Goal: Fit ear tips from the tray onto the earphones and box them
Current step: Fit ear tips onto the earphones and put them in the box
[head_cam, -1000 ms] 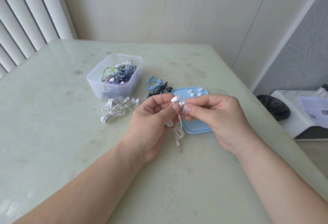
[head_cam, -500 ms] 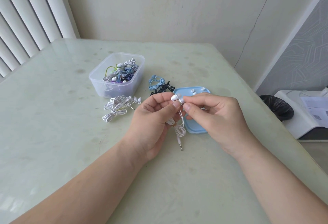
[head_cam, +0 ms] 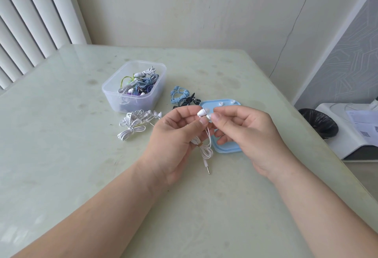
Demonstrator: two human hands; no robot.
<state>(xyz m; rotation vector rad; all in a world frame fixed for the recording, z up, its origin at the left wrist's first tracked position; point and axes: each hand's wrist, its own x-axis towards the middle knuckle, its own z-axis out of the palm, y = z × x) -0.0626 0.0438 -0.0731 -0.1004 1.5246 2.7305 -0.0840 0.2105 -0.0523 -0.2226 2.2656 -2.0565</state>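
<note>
My left hand [head_cam: 176, 137] pinches a white earphone [head_cam: 203, 112] at its bud, and the bundled white cable and plug [head_cam: 207, 153] hang below the fingers. My right hand [head_cam: 245, 135] pinches the bud's other end at the fingertips; whether an ear tip sits between them I cannot tell. Behind the hands lies the light blue tray [head_cam: 227, 149] with a few white ear tips [head_cam: 220, 104] at its far edge. The clear plastic box [head_cam: 134, 102] at the back left holds several tangled earphones.
A bundle of white earphones [head_cam: 135, 123] lies in front of the box. Blue and black earphones [head_cam: 183, 97] lie between box and tray. The table's right edge drops to a black bin [head_cam: 319, 123] and a white device [head_cam: 351, 131] on the floor.
Both hands stay together on the white earphone, with only small shifts of the fingers. The view has drifted slightly.
</note>
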